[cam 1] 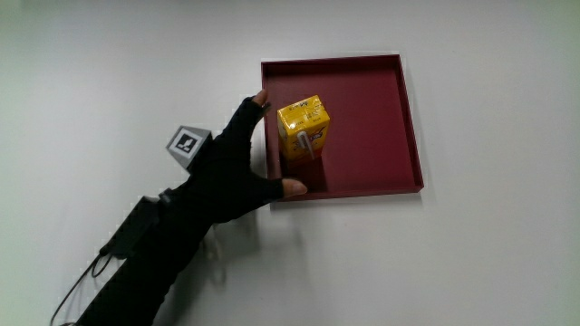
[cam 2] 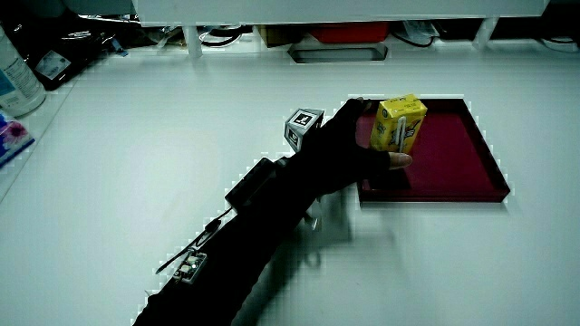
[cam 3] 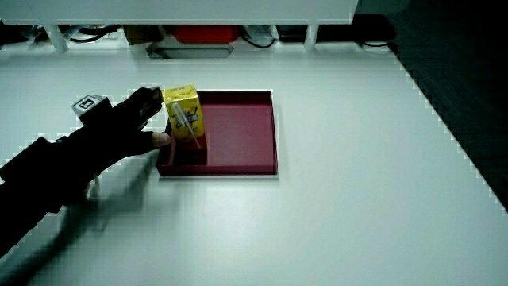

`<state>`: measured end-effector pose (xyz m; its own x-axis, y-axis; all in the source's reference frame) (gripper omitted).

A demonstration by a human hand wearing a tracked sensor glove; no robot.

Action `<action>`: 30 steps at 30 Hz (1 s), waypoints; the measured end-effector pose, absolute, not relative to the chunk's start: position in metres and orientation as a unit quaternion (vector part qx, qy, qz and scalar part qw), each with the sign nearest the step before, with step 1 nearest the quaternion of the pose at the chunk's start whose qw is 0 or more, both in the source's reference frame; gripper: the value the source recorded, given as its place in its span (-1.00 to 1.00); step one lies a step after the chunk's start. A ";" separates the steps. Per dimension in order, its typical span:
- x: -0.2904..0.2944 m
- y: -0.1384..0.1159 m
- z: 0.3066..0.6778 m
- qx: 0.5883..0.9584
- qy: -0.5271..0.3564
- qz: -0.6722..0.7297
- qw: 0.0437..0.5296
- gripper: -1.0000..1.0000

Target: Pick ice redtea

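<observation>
Your ice redtea carton [cam 1: 304, 129] stands upright in the dark red tray [cam 1: 381, 118], close to the tray wall nearest your hand [cam 1: 237, 172]. On a clock face centred on the tray in the main view, the carton sits at about 9 o'clock. Your hand hovers at that same tray edge, fingers spread and holding nothing: forefinger tip [cam 1: 263, 98] at the rim, thumb [cam 1: 292, 187] reaching over the wall, the carton just apart between them. The patterned cube [cam 1: 188, 145] rides on the glove's back. In both side views [cam 2: 400, 124] [cam 3: 183, 115] you see the straw on the carton's face more clearly. The white tabletop [cam 1: 480, 254] carries the tray.
</observation>
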<state>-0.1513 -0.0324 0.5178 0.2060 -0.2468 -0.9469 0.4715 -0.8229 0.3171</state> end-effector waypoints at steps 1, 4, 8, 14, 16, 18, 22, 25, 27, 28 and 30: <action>-0.149 -0.035 0.521 0.726 0.083 -0.620 0.284 0.00; -0.140 -0.039 0.518 0.721 0.083 -0.627 0.283 0.00; -0.133 -0.044 0.520 0.716 0.093 -0.635 0.274 0.00; -0.128 -0.048 0.523 0.717 0.090 -0.634 0.274 0.00; -0.127 -0.048 0.522 0.712 0.095 -0.642 0.270 0.00; -0.126 -0.048 0.523 0.710 0.097 -0.645 0.265 0.00; -0.127 -0.047 0.523 0.713 0.094 -0.647 0.254 0.00; -0.128 -0.047 0.521 0.714 0.092 -0.653 0.234 0.08; -0.131 -0.047 0.521 0.717 0.086 -0.658 0.215 0.16; -0.133 -0.047 0.522 0.718 0.083 -0.659 0.208 0.20; -0.134 -0.047 0.523 0.716 0.080 -0.664 0.199 0.28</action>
<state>-0.1343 -0.0469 0.5231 0.1046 -0.1499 -0.9832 0.3788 -0.9081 0.1787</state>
